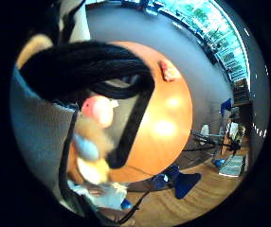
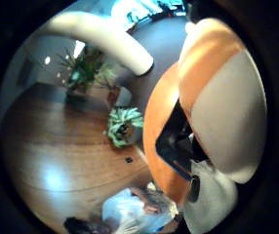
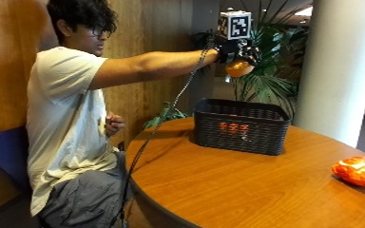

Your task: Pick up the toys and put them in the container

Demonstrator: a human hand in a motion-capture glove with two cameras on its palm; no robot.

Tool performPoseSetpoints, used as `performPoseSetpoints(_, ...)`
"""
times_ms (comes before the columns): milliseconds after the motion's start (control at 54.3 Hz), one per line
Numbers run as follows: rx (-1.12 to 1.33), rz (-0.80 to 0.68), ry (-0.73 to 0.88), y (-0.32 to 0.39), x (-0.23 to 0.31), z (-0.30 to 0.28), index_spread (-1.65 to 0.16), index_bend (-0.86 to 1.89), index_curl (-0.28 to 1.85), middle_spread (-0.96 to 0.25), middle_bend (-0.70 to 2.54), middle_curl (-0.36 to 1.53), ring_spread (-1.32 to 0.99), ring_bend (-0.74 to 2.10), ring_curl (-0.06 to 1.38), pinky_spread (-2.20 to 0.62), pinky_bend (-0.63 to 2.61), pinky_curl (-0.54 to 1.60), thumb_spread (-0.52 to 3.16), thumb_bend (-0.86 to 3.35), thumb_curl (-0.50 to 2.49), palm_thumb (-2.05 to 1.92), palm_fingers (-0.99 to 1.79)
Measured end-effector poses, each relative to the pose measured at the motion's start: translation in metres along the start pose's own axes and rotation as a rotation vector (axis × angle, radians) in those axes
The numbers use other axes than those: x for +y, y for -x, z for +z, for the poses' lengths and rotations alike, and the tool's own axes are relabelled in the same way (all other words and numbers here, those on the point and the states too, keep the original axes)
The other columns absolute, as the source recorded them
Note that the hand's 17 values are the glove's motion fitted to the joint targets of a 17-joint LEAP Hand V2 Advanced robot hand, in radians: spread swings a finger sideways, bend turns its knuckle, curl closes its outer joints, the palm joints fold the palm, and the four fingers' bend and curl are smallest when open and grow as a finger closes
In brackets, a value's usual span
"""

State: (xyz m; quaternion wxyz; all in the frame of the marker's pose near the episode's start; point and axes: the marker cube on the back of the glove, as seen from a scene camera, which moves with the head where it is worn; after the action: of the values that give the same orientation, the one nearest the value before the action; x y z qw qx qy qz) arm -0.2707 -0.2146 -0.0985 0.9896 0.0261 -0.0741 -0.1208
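Right hand [image 3: 236, 51]: gloved, arm stretched out level, raised well above the container [image 3: 241, 125]. Fingers curled round an orange toy [image 3: 239, 69], which hangs just under the glove.

Container: dark woven basket, rectangular, open top, standing upright on the round wooden surface [image 3: 233, 185], near the edge on the person's side. Orange shapes show through its front wall; whether they lie inside or are a marking cannot be told.

Second toy [image 3: 357, 170]: orange-red, glossy, lying on the surface well apart from the container, toward the far rim.

Bare hand [image 3: 112, 125]: held close to the chest, touching nothing on the surface.

Outside view only: the person seated on a blue chair [image 3: 4, 159], a white column [image 3: 337, 71] and a leafy plant [image 3: 268, 78] behind the container.

Little finger side palm view only: looks down into the container [image 1: 126, 123], where several soft-coloured toys [image 1: 95, 127] lie together, pink, pale blue and cream among them; the round surface [image 1: 168, 118] from above, with the second toy [image 1: 168, 70] near its rim.

Thumb side palm view only: the held toy [image 2: 217, 97] fills much of the picture, orange and off-white, close against the palm; beyond it wooden floor [image 2: 51, 156] and potted plants [image 2: 124, 126].
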Motion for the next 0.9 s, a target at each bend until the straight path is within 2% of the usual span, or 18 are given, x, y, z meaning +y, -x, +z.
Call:
performPoseSetpoints(18,0.001,0.006,0.000,0.001,0.000,0.000,-0.36,0.29,0.87,-0.29,0.71,0.89,-0.51,1.20,0.83,-0.34,1.49,0.52,0.78,0.25,1.25,0.49,-0.04)
performPoseSetpoints(37,0.007,0.016,0.003,0.001,-0.001,0.001,-0.36,0.29,0.88,-0.30,0.73,0.90,-0.52,1.21,0.84,-0.37,1.52,0.53,0.75,0.26,1.25,0.55,0.04)
performPoseSetpoints(55,0.018,0.027,0.010,0.002,-0.002,0.001,-0.36,0.26,0.85,-0.27,0.67,0.87,-0.48,1.14,0.81,-0.31,1.46,0.50,0.83,0.24,1.23,0.47,-0.10)
performPoseSetpoints(147,0.070,0.026,0.059,-0.009,0.005,0.004,-0.35,0.19,0.80,-0.18,0.50,0.80,-0.36,0.91,0.76,-0.17,1.45,0.49,0.98,0.21,1.13,0.41,-0.27)
performPoseSetpoints(424,0.059,0.021,0.028,-0.022,0.010,-0.003,-0.34,0.16,0.66,-0.07,0.24,0.64,-0.09,0.41,0.59,0.04,1.20,0.38,1.21,0.09,0.84,0.30,-0.20)
performPoseSetpoints(903,0.080,-0.023,0.053,-0.016,0.020,0.002,-0.34,0.18,0.53,-0.03,0.15,0.48,0.03,0.21,0.50,0.10,1.01,0.31,1.31,0.01,0.58,0.33,-0.06)
